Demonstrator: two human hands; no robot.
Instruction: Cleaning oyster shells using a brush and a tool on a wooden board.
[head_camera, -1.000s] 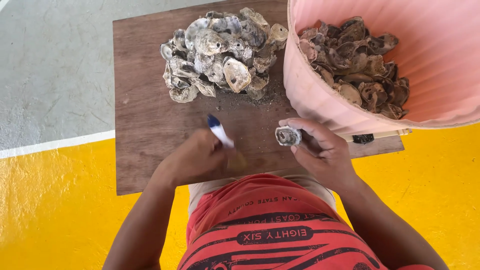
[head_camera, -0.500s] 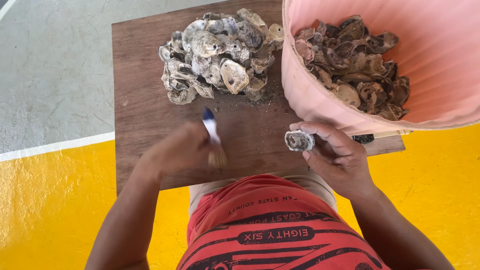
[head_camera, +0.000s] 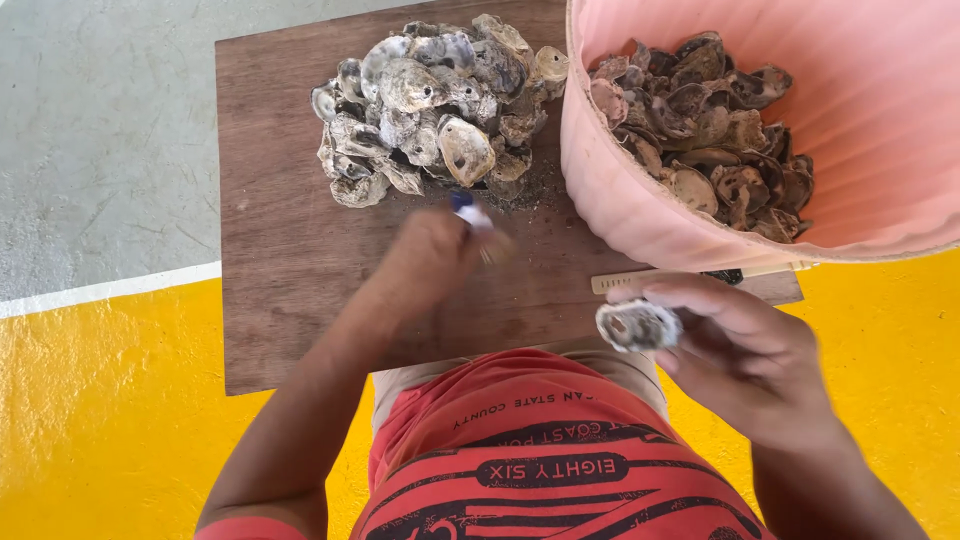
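Everything here is placed off the wooden board (head_camera: 290, 280), which lies flat on the floor. Left of it is grey concrete floor (head_camera: 100, 130), then a white line and yellow painted floor (head_camera: 100, 420) along its near left corner, so lots of free space that side. The board's left third is bare wood right up to its edge.

Near the board's far edge, around the middle, there's a pile of oyster shells (head_camera: 430, 110). Just on the near side of it is the left hand (head_camera: 435, 255), blurred, fingers curled tight around a small knife with a blue-and-white handle (head_camera: 468, 212); the handle end is almost touching the pile.

Off the board's near right corner, the right hand (head_camera: 745, 360) pinches a single oyster (head_camera: 637, 325) between its fingertips, held in the air just above that edge. A pale ruler-like strip (head_camera: 640, 280) lies on the board just beyond it.

A pink bucket (head_camera: 620, 200) of shells takes up the board's right end, overhanging the edge, so it's tight there.
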